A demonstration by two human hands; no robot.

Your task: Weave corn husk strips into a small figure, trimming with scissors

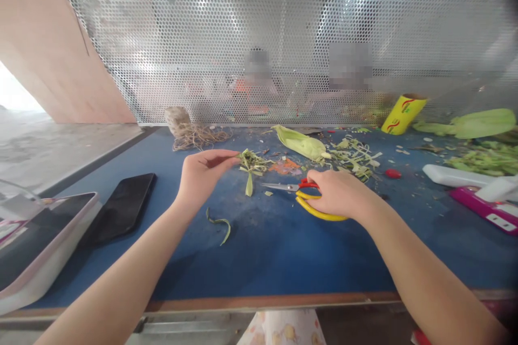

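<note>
My left hand (201, 173) pinches a small bundle of green husk trimmings (251, 163) just above the blue table (275, 248). My right hand (338, 193) is closed round the yellow and red handles of a pair of scissors (301, 195), whose blades point left toward the trimmings and lie close to the table. An ear of corn in its husk (301, 143) lies beyond the scissors, with cut husk scraps (354, 155) to its right. A loose green strip (220, 225) lies near my left wrist.
A black phone (121, 206) and a white scale (38, 245) sit at the left. A bundle of rubber bands (194, 136) lies at the back left. A yellow roll (402, 114), leafy greens (477, 124) and a pink and white device (483, 202) are at the right. A perforated metal screen (259, 38) backs the table.
</note>
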